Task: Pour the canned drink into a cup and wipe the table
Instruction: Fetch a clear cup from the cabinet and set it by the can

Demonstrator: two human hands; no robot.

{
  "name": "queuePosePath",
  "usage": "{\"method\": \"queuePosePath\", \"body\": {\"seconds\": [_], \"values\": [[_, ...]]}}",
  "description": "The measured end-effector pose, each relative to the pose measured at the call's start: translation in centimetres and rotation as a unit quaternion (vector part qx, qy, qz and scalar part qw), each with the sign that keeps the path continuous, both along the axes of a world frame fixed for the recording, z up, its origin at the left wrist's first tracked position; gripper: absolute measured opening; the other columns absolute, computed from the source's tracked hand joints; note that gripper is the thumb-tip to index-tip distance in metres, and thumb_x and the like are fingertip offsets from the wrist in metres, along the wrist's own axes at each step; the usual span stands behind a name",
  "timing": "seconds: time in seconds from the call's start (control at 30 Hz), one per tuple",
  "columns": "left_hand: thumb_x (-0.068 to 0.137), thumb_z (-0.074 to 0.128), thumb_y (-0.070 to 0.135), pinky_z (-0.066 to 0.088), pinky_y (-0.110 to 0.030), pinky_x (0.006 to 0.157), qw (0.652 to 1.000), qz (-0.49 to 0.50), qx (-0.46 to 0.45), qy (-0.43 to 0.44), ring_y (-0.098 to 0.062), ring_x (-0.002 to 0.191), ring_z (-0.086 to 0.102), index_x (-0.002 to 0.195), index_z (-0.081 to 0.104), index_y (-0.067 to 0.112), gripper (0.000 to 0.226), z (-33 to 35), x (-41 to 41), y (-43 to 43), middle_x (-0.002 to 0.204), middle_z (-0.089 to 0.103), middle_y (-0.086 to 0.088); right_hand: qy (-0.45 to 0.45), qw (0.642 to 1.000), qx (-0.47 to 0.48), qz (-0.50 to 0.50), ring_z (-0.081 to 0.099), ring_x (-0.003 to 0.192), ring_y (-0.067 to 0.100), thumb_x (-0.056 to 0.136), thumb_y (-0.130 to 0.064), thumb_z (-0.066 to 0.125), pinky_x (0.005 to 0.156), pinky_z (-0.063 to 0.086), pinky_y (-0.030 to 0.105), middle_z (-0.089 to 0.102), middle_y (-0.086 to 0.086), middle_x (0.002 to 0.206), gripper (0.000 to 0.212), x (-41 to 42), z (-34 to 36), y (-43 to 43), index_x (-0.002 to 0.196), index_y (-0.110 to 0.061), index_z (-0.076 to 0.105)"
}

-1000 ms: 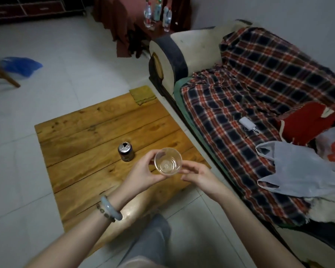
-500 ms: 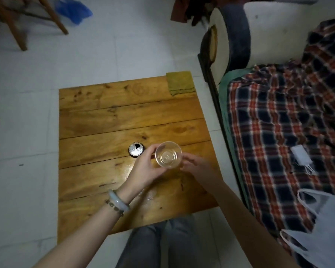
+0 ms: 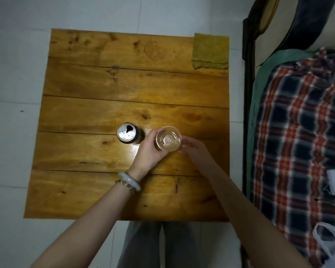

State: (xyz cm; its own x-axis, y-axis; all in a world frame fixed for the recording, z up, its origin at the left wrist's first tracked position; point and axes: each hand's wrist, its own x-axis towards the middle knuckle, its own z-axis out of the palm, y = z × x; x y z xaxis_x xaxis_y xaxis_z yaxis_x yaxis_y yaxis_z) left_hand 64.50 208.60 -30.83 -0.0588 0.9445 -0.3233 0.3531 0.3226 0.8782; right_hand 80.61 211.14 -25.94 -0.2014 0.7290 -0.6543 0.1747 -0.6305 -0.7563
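A clear plastic cup (image 3: 168, 138) is upright over the low wooden table (image 3: 108, 84); whether its base rests on the wood cannot be told. My left hand (image 3: 149, 151) grips its left side, thumb and fingers curled round the wall. My right hand (image 3: 191, 149) touches the cup's right side with its fingertips. An opened dark drink can (image 3: 127, 133) stands upright just left of my left hand. A folded yellow-green cloth (image 3: 210, 51) lies at the table's far right corner.
A sofa (image 3: 259, 55) with a plaid blanket (image 3: 302, 136) runs along the table's right side, with a white plastic bag (image 3: 331, 246) on it. White tiled floor (image 3: 14, 132) surrounds the table. My knees (image 3: 159, 244) are at the table's near edge.
The view has tilted down until it looks straight onto the table. Both hands stay on the cup, next to the can.
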Motion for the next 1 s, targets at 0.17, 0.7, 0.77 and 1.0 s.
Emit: {"method": "queuePosePath", "body": {"seconds": [0.17,0.7,0.77,1.0], "values": [[0.065,0.086,0.017,0.045,-0.014,0.088,1.0,0.004,0.003,0.016,0.001,0.104,0.058,0.118,0.055,0.018,0.061,-4.6,0.3,0.4,0.111,0.063,0.012,-0.005,1.0,-0.022,0.001,0.056,0.083,0.005,0.081,0.021,0.042,0.078,0.045,0.021,0.06,0.005,0.098,0.044,0.2,-5.7,0.8,0.119,0.004,0.055],[0.067,0.083,0.021,0.04,-0.007,0.085,0.999,0.019,0.043,0.025,0.011,0.104,0.055,0.117,0.052,0.032,0.06,-7.2,-0.5,0.0,0.108,0.059,0.029,0.053,0.997,-0.046,-0.009,0.059,0.091,0.009,0.079,0.018,0.045,0.086,0.046,0.026,0.065,0.002,0.095,0.046,-0.4,-8.7,0.9,0.115,-0.006,0.059],[0.067,0.084,0.022,0.04,-0.007,0.085,0.999,0.019,0.041,0.023,0.01,0.104,0.055,0.117,0.052,0.032,0.06,-7.2,-0.5,-0.1,0.108,0.059,0.029,0.052,0.997,-0.048,-0.01,0.059,0.094,0.011,0.08,0.017,0.045,0.089,0.046,0.029,0.065,0.003,0.098,0.045,-0.3,-8.9,0.8,0.116,-0.008,0.059],[0.066,0.085,0.025,0.041,-0.006,0.083,0.999,0.01,0.031,0.014,0.01,0.103,0.056,0.117,0.052,0.032,0.061,-7.0,0.4,0.5,0.107,0.059,0.034,0.053,0.998,-0.032,-0.025,0.064,0.085,0.0,0.08,0.016,0.048,0.075,0.05,0.015,0.072,-0.011,0.083,0.042,0.6,-8.9,0.8,0.102,-0.016,0.066]]}}
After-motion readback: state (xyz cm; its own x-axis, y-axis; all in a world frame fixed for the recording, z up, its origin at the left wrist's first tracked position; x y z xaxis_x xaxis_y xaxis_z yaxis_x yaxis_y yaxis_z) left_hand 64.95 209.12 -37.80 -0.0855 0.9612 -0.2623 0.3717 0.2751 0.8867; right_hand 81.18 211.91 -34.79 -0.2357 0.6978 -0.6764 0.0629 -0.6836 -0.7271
